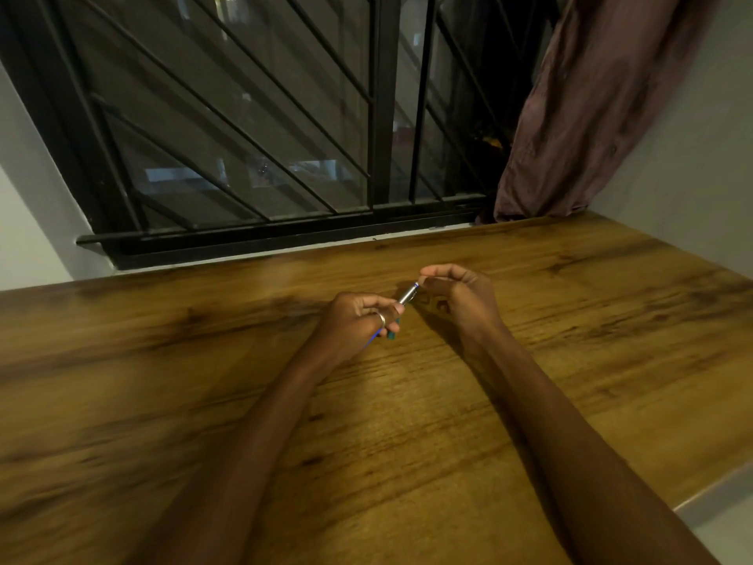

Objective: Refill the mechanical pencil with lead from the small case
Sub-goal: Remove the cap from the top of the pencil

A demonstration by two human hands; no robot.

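Forearms are resting on the worktop [163,381]. Left grip [358,316] is curling round the pencil [407,296] and a teal piece [391,335], probably the case. Right grip [456,295] is pinching the pencil's upper end. Lead is too small to see, so the refill is seemingly going on midway.

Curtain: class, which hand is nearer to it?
Right. The right hand lies below the curtain, left of it; the left hand, gripping the pencil, is farther left.
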